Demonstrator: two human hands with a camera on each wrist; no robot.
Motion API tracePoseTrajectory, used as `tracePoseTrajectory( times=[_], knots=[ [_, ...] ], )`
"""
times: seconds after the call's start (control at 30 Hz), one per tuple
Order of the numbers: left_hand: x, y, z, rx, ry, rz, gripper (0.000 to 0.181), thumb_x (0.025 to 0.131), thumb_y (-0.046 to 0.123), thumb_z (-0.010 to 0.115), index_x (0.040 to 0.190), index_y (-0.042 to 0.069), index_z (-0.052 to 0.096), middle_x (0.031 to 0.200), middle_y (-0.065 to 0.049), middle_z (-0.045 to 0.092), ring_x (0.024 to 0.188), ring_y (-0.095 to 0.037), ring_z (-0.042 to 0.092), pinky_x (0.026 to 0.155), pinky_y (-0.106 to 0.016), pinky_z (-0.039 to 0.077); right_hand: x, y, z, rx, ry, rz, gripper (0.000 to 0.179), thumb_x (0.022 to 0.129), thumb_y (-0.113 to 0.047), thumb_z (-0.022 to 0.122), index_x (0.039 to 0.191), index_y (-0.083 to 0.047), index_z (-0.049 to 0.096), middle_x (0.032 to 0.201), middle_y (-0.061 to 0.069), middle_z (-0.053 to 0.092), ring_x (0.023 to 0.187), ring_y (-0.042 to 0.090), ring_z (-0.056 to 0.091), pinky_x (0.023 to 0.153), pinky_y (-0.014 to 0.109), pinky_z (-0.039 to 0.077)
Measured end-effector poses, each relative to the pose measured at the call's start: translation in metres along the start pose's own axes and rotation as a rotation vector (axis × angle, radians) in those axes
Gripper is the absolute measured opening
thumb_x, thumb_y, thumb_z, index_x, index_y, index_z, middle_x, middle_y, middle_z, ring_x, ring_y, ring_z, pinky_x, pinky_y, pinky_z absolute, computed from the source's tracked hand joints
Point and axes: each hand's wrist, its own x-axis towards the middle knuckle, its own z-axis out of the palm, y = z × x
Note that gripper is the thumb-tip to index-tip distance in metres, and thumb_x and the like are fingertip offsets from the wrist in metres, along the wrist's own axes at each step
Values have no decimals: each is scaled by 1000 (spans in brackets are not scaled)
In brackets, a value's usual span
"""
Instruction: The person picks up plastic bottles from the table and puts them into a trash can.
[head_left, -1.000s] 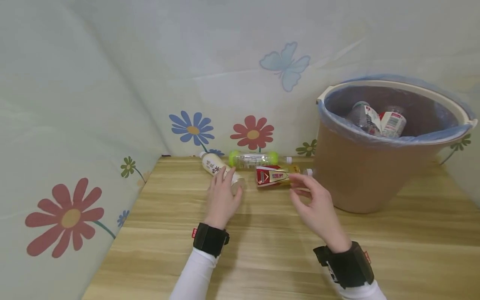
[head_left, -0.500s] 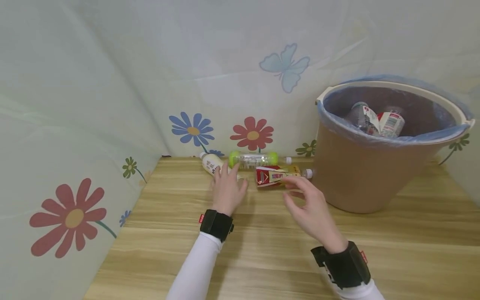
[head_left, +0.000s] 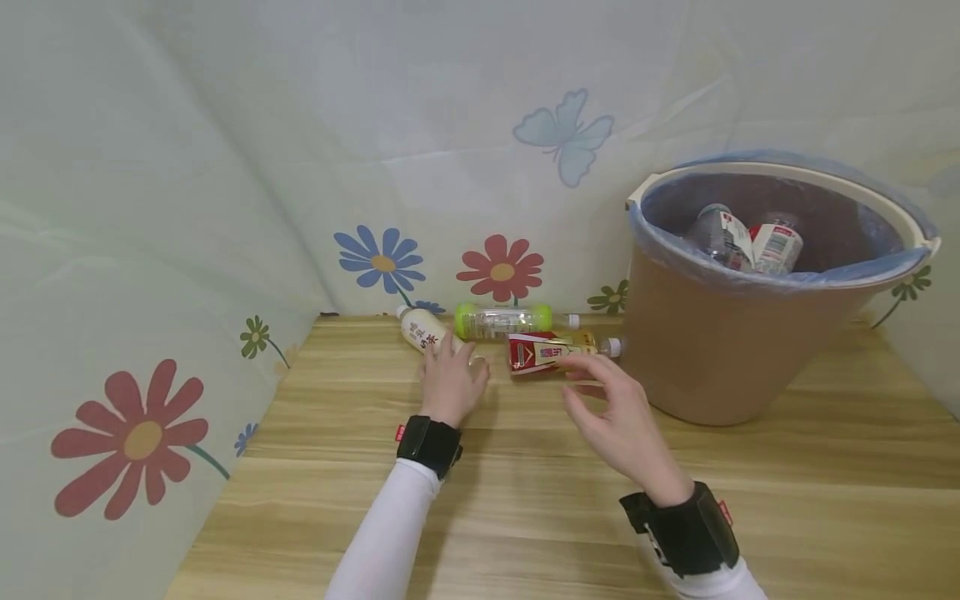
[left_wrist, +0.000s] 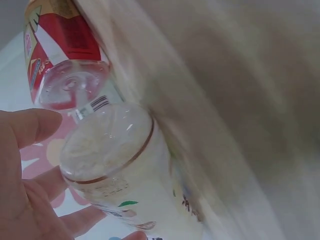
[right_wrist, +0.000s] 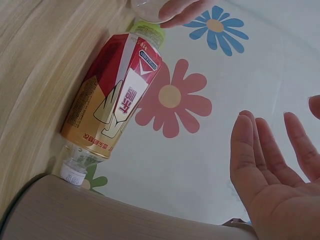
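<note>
Left hand (head_left: 450, 387) is at the cream-coloured milk-tea bottle (head_left: 420, 328), which lies on its side on the wood-grain tabletop (head_left: 525, 500), cap toward the backdrop (head_left: 420, 125), base toward the person. In the head view its fingers are spread over the lower part of the bottle; in the left wrist view the thumb stands apart from the base, with the other fingers along the far side. Fingertip contact with the bottle cannot be told. Right hand (head_left: 618, 417) is nearest the red-and-gold drink bottle (head_left: 535, 354); thumb and index finger are apart, fingers loosely bent, holding nothing. The right wrist view shows a gap between this hand and the bottle. Red-and-gold bottle lies on its side, white cap (head_left: 614, 347) pointing right, close to the brown bin (head_left: 697, 367); whether cap and bin touch is unclear. Behind it, along the foot of the backdrop, lies a clear bottle with lime-green bands (head_left: 504, 321), roughly parallel to it. Bin stands upright at right, a blue liner (head_left: 832, 282) folded over its rim; inside are two clear labelled bottles, one on the left (head_left: 716, 233) and one on the right (head_left: 777, 247). Backdrop carries printed flowers and a pale blue butterfly (head_left: 566, 138). Both wrists wear black straps (head_left: 429, 445) over white sleeves (head_left: 386, 529).
</note>
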Motion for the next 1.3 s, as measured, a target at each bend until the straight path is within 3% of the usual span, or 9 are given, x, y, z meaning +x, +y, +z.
tracePoseTrajectory(
  times=[0.17,0.3,0.47,0.57,0.73,0.87,1.0,1.17,1.3],
  knots=[
    [-9,-9,-1,-23,13,-12,40,90,37,58,121,13,62,147,-16,35,129,-50,29,94,-64,37,0,2,0,2,-3,8,32,87,-2,62,118,-10,61,117,8,60,101,22,60,84,47,53],
    [-22,-16,-8,-43,56,18,28,88,28,62,106,7,67,141,-18,43,123,-51,36,93,-63,39,0,3,0,-6,-1,6,31,87,-1,62,117,-9,62,117,7,60,101,22,61,83,45,54],
    [-35,-24,-17,-10,129,85,13,85,18,67,89,6,69,122,-20,56,103,-45,53,86,-54,46,0,3,-1,-4,2,1,31,87,-1,62,116,-10,62,117,7,60,101,25,61,83,44,54],
    [-41,-28,-22,-11,143,88,10,83,15,68,87,6,68,112,-19,57,90,-39,56,78,-48,48,0,3,-1,0,-3,6,30,87,-1,62,116,-10,61,117,8,60,100,26,61,83,45,54],
    [-50,-35,-34,-76,53,18,28,81,13,67,107,5,63,117,-19,53,90,-37,56,72,-47,51,0,3,-1,7,-5,9,30,87,-1,62,116,-8,61,117,8,60,100,26,61,83,45,54],
    [-57,-41,-46,-105,-72,-20,51,81,16,70,128,7,54,124,-21,51,101,-38,56,76,-50,52,-1,4,-1,13,-4,9,29,87,-1,62,116,-7,62,116,9,61,100,26,61,82,46,54],
    [-63,-45,-58,-95,-158,-24,62,78,14,73,136,8,49,127,-22,52,106,-38,56,80,-53,51,-1,5,0,16,-6,6,29,88,-2,61,116,-7,62,115,9,61,99,26,62,82,45,54],
    [-65,-47,-65,-93,-200,5,69,74,4,74,137,9,48,126,-21,55,108,-37,56,85,-53,49,-1,5,-1,16,0,-1,29,87,0,61,116,-8,62,115,9,61,99,26,62,81,46,54],
    [-65,-48,-61,-101,-174,7,67,78,12,73,139,10,46,129,-20,53,112,-38,53,89,-54,47,-1,4,-3,25,-2,0,28,88,-2,62,116,-7,62,115,10,61,99,27,62,81,46,54]
  ],
)
